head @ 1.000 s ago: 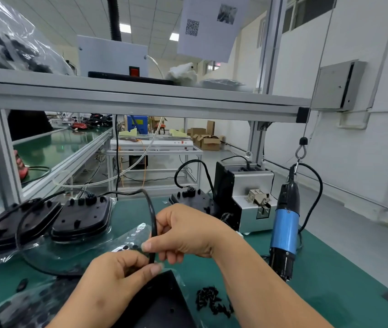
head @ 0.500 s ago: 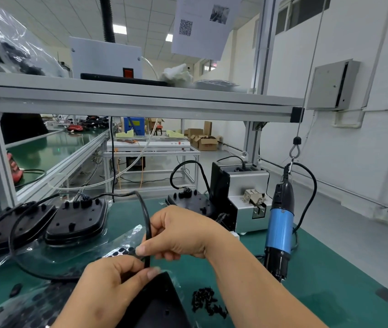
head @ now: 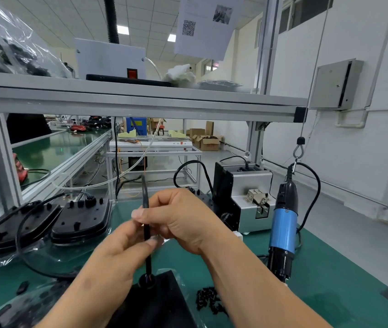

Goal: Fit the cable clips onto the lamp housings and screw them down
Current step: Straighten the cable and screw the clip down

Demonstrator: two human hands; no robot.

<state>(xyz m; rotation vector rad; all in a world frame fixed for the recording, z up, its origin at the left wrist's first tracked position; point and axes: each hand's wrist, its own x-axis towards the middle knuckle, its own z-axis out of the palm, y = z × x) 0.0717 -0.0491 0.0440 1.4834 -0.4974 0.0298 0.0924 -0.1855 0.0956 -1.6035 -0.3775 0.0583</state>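
In the head view both hands meet over the green-matted surface. The left hand pinches a thin black round cable between thumb and fingertips, a narrow grip closed on the cable itself. The right hand presses its thumb to the same cable just above that grip, with its other fingers curled behind (whether a clip sits inside them cannot be told). The cable stands nearly upright through the two grips, and its blurred upper end rises above them.

Straight below the grips the cable runs down into a round grommet on a flat black plastic lamp housing. The housing lies on the surface at the bottom edge of the view, partly behind the left forearm. Below and to the right of the grips lies a loose heap of small black parts.

Well to the right of the grips a blue-and-black electric screwdriver hangs upright from a hook. Between it and the grips, further back, stands a grey metal screw feeder. To the left of the grips two more black housings rest side by side on clear plastic wrap, with cables looping from them.
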